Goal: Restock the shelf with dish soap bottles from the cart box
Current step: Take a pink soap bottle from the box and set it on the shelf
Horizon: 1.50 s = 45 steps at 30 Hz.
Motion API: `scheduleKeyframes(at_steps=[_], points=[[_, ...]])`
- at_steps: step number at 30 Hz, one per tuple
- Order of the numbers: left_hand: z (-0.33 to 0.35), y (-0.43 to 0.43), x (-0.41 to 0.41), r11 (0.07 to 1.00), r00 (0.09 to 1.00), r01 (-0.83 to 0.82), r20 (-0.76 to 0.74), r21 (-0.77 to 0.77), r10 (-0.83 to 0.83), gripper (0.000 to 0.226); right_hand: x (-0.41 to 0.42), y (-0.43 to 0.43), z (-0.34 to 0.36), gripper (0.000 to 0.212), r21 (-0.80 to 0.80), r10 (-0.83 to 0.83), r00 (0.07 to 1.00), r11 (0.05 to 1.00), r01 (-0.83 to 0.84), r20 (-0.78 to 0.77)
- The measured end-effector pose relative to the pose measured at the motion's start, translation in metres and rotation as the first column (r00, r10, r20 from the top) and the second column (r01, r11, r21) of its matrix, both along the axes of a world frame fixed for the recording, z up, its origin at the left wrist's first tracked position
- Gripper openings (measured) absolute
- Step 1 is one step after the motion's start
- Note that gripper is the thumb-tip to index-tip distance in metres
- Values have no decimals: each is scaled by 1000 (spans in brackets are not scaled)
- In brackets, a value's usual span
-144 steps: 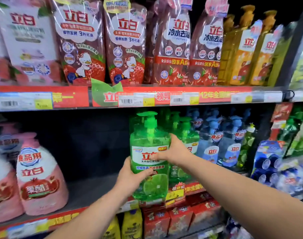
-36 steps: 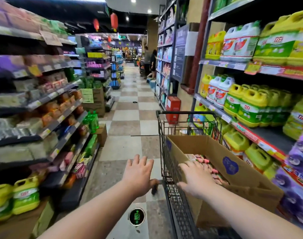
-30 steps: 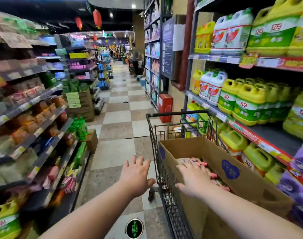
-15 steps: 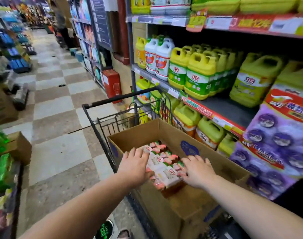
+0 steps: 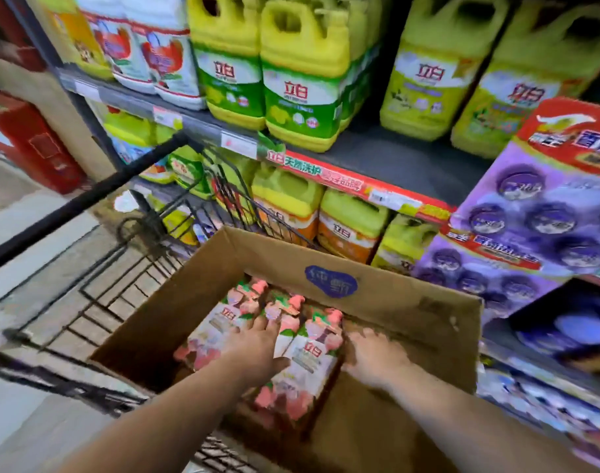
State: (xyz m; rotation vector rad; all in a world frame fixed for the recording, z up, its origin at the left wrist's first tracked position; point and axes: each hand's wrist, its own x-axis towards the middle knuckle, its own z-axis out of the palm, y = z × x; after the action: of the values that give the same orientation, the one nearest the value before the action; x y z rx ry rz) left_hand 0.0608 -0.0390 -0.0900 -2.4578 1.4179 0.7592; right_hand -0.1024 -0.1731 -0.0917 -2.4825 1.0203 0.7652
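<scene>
Soap packs point(image 5: 311, 355), box point(image 5: 411, 303), left hand point(image 5: 254, 351) atop

**A:** What are you wearing on your arms?

**B:** They're bare. My left forearm point(image 5: 176, 414) is uncovered from the near edge of view right up to the wrist, and my right forearm point(image 5: 462, 418) is the same.

**A:** And the hands?

**B:** Bare as well. On my left hand point(image 5: 257, 353) you can see the back, the fingers and the thumb. On my right hand point(image 5: 373, 360) you can see only the back and the knuckles; the fingertips are hidden.

**A:** Any marks? What about the nails?

**B:** Too blurred to tell. Both hands are smeared, the right one more so.
</scene>
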Motion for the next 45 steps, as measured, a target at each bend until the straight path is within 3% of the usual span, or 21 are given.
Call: scheduleKeyframes(at_steps=[6, 11, 14, 17, 19, 23, 27, 35, 39, 41, 45], points=[[-53, -16, 14, 992, 974, 77, -222, 95, -54, 79, 11, 9, -60, 67, 226, -269, 960, 933, 281, -82], [-89, -29, 13, 982, 936, 137, -342, 127, -86, 89, 20, 22, -96, 62, 362, -487, 869, 797, 483, -88], [-107, -34, 14, 977, 934, 142, -349, 157, -79, 98, 28, 29, -115, 60, 402, -696, 714, 635, 660, -71], [-123, -32, 19, 987, 907, 60, -422, 151, 9, 99, 38, 32, -133, 60, 470, -888, 452, 365, 804, -84], [-129, -29, 22, 991, 890, 38, -455, 127, 24, 99, 44, 33, -143, 56, 530, -943, 317, 218, 819, -101], [-138, -26, 28, 989, 895, 98, -445, 113, -38, 98, 50, 32, -154, 46, 616, -983, 131, 25, 787, -127], [-140, -27, 30, 993, 869, 69, -495, 92, -14, 97, 52, 32, -149, 34, 706, -975, 29, -139, 695, -220], [-139, -23, 27, 998, 821, 5, -570, 70, 36, 83, 45, 44, -136, 29, 729, -979, -100, -198, 655, -176], [-131, -22, 24, 995, 806, -53, -584, 90, 96, 86, 35, 51, -120, 25, 714, -987, -109, -161, 682, -119], [-125, -22, 22, 987, 726, -114, -668, 115, 161, 83, 30, 51, -108, 20, 733, -994, -90, -111, 671, -68], [-107, -20, 17, 947, 414, -255, -863, 193, 288, 63, 25, 46, -75, 20, 789, -999, -49, -42, 613, -15]])
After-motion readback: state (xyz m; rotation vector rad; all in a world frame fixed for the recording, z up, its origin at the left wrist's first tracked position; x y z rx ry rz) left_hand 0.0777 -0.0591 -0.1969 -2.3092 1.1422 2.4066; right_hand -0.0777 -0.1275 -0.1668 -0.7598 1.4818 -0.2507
